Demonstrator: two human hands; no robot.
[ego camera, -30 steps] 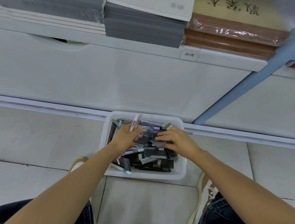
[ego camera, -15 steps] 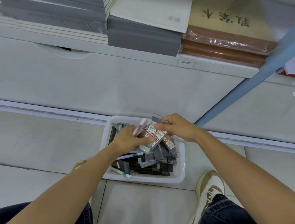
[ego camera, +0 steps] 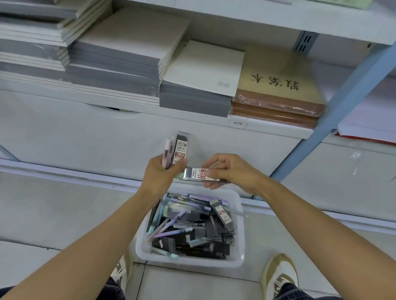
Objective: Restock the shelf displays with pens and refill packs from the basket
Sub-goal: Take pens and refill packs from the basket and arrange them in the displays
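- Refill pack (ego camera: 198, 173), clear with a red-and-white label, lies level at the centre of the frame. The right hand (ego camera: 234, 174) pinches its right end, thumb on top and curled fingers beneath. Its left end reaches the left hand (ego camera: 162, 174).
- Left-hand fingers are clamped round two things held upright: a pink pen (ego camera: 167, 150) and a second refill pack (ego camera: 181, 148), both sticking up out of the fist.
- A second ago both hands were down inside the basket (ego camera: 189, 260), the left holding only the pen while the right sorted through the packs. Half a second ago the right hand had lifted packs out. Now both hands are above the basket, in front of the white drawer front.
- I judge that picking is finishing: the right hand seems to be passing its pack across so that the left carries the bundle. Nothing has been shelved yet.
- Lower centre, the basket sits on the tiled floor and holds many more pens and dark packs, so much restocking remains.
- Across the upper frame, a shelf (ego camera: 147, 110) carries grey notebook stacks (ego camera: 117, 71) and brown wrapped books (ego camera: 277, 109). No pen display is in view, so where the bundle belongs cannot be told.
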